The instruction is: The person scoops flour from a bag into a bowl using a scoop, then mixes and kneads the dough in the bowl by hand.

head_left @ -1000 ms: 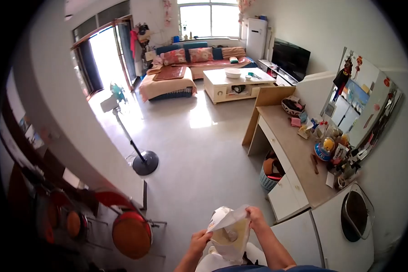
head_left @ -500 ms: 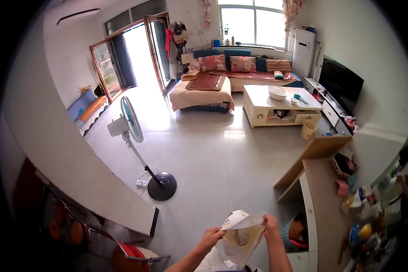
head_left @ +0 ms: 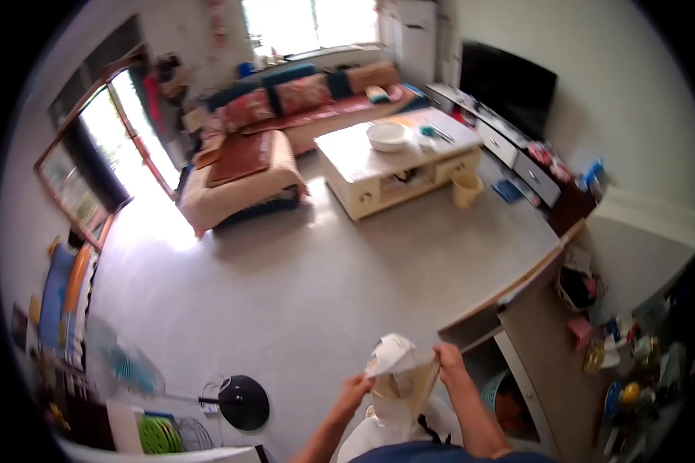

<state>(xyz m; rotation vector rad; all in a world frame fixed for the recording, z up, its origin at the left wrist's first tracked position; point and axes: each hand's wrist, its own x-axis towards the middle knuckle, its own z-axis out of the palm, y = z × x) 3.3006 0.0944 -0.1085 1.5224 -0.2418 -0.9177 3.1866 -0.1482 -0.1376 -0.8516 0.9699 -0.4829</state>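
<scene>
White soft-walled bag [head_left: 392,401], cream-coloured inside, is being held between the fingers of both hands, in front of the body. One edge is being pinched by the left hand [head_left: 352,393], the opposite edge by the right hand [head_left: 451,364]; both sets of fingers are being held closed on it. Step in hand, by judgement: the bag's mouth is being spread. Next move, also by judgement: an even grip on both edges is being called for, lest the mouth fold shut.

Writing: faint marks are being shown on the upper flap beside the left fingers, too blurred to be read. Right of the right fingers, on a brown tabletop [head_left: 549,363], a yellow round object [head_left: 631,393] is being crowded by small containers; no labels are being made out. Well beyond the fingers, a white round bowl [head_left: 389,137] is being supported by a white low tabletop [head_left: 338,148]; no lettering is being discerned there.
</scene>
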